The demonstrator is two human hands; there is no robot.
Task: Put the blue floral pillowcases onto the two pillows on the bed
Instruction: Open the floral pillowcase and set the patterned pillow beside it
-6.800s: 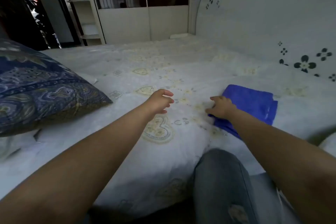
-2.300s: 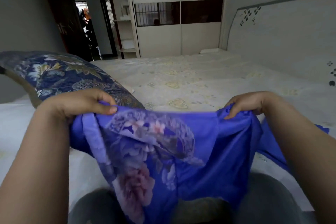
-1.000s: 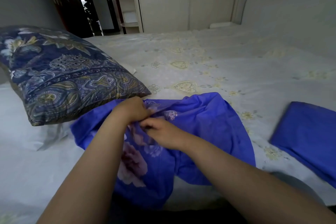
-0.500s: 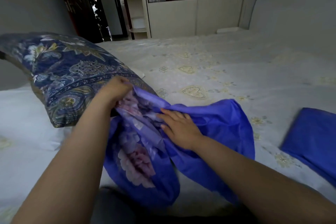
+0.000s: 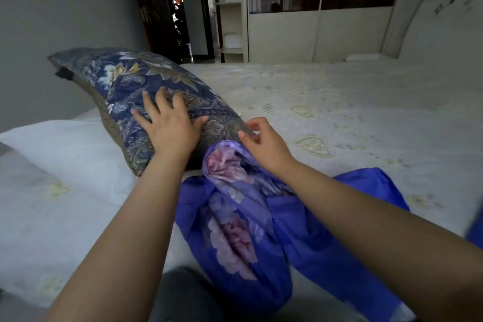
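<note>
Head view: left hand (image 5: 170, 127) lies flat on the dark patterned pillow (image 5: 146, 102), fingers spread and straight, palm pressing the near end of it, gripping nothing. Right hand (image 5: 264, 145) is at the pillow's near right corner, fingers loosely curled with the tips at the pillow edge just above the pillowcase; can't tell if it pinches fabric or only touches. Blue floral pillowcase (image 5: 243, 217) is bunched on the bed (image 5: 339, 112) directly below the pillow's near end, its upper fold touching the pillow bottom between the two hands; the right forearm crosses over it. Pink flower print faces up, plain blue part trails to the right across the sheet. Pillow is tilted, far end raised toward the wall, near end down by the pillowcase; not inside the case. A second, white pillow (image 5: 68, 144) lies flat under and left of the dark one. A sliver of blue cloth (image 5: 477, 232) shows at the right edge of frame, blurred. Wardrobe (image 5: 313, 21) stands at the far side, headboard (image 5: 444, 15) on the right.
</note>
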